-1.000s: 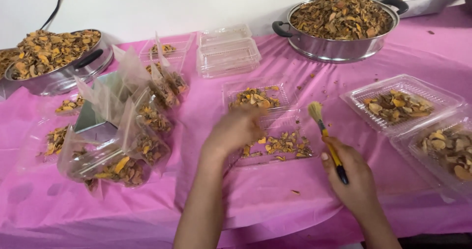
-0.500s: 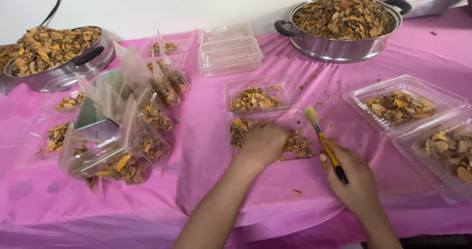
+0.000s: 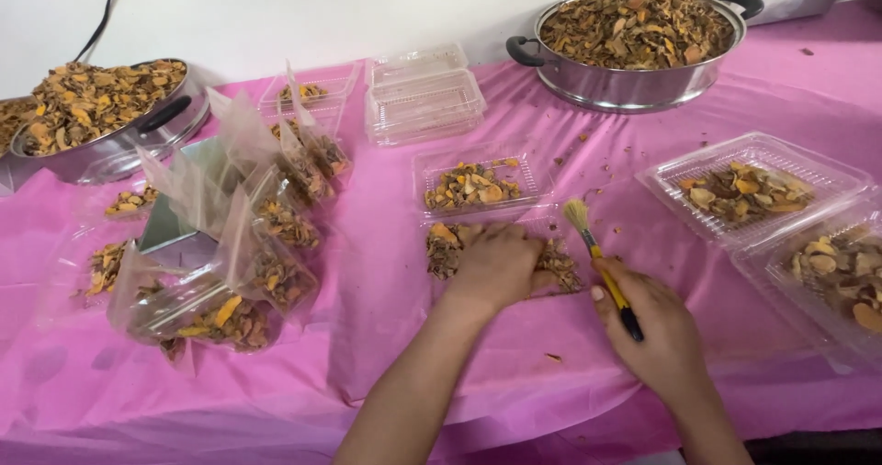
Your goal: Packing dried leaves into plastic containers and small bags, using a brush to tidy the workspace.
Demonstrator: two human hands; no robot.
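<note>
My left hand lies palm down on a heap of dried orange-brown slices inside the near half of an open clear clamshell box. Its far half holds more slices. My right hand grips a small brush with a yellow and black handle, its pale bristles pointing up and away beside the heap. Whether the left hand's fingers hold any slices is hidden.
A steel pot of slices stands at the back right, another pot at the back left. Filled clear bags lie at the left. Empty stacked boxes sit mid-back, two filled boxes at right. A pink cloth covers the table.
My left hand has moved right and nearer, from the box's far half onto the near heap. The right hand with the brush has stayed almost still.
</note>
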